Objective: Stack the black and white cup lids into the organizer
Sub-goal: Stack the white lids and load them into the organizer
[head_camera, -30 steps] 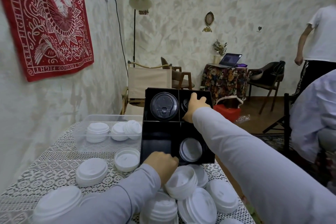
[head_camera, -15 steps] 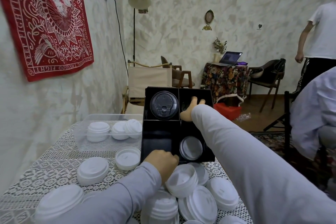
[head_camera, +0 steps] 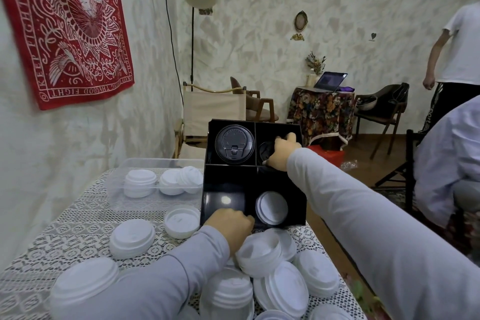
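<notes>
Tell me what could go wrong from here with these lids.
1. The right hand holds a black lid inside the organizer's back right compartment; let go off-centre, it might wedge instead of lying flat.
2. White lids lie heaped near the table's right edge; the right sleeve passes just above and could sweep some off.
3. The left hand is at the organizer's front wall; a push there might shift it.

I read one clear legend. On the red wall hanging (head_camera: 70, 28), white capitals run round the border: "KEEP FIGHTING" up the left edge and "THE GOOD FIGHT" along the bottom edge, inverted. Raised lettering circles the black lid (head_camera: 234, 145) but is too small to read. The side stripe on the trousers (head_camera: 432, 109) carries letters, illegible.
</notes>
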The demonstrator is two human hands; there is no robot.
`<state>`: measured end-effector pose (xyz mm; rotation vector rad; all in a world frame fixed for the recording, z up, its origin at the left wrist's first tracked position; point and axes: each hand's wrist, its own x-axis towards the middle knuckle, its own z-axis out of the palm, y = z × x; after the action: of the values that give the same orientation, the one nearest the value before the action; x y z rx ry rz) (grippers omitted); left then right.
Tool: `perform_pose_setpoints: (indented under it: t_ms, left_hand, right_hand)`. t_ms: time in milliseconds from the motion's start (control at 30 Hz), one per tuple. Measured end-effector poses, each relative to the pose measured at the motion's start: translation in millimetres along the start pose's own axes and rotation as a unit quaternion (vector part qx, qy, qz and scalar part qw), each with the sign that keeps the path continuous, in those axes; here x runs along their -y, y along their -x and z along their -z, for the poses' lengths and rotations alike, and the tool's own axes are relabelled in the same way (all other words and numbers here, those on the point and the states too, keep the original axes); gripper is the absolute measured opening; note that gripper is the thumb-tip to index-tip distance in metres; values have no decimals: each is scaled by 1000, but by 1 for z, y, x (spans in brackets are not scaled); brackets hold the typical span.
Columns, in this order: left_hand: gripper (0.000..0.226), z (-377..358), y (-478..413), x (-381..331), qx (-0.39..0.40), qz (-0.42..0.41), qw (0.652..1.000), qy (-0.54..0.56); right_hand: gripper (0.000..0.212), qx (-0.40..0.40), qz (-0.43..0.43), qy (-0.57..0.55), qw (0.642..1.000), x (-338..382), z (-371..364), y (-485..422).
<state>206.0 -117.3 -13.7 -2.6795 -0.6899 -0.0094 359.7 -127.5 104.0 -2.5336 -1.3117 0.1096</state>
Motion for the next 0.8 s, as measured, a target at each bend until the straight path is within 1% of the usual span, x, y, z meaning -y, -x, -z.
perform_pose_setpoints:
  t_ms: [100,167,267,433,500,567,700,800]
  left_hand:
    - [20,-3,-1,1,-7,8,1000,0]
    - [19,-3,-1,1,-6,10,1000,0]
    - [19,-2,-1,1,-4,11,1000,4]
    - [20,-2,-2,1,-1,21,1000,12]
    - [19,-1,-3,1,-4,27,999,16]
    - [19,0,-3,1,-5,29,999,14]
    - [21,2,-3,0,-1,33,999,12]
    - [23,3,-3,0,-1,37,999,20]
  right_hand:
    - [42,-35,10,-39,999,-1,-1,-1]
    - [40,-53,6,-49,997,0,-2,-1]
    - [42,-71,-4,-45,996,2,-3,-1]
    - [55,-98,-20,-77,992,2,-4,-1]
    - [50,-97,-8,-77,992,0,-6,-2]
    - [34,-94,12,-62,994,-3,-9,-4]
    - [33,-114,36,-57,991,-11,-14,-2]
    - [35,-140,84,-27,986,-15,-18,10]
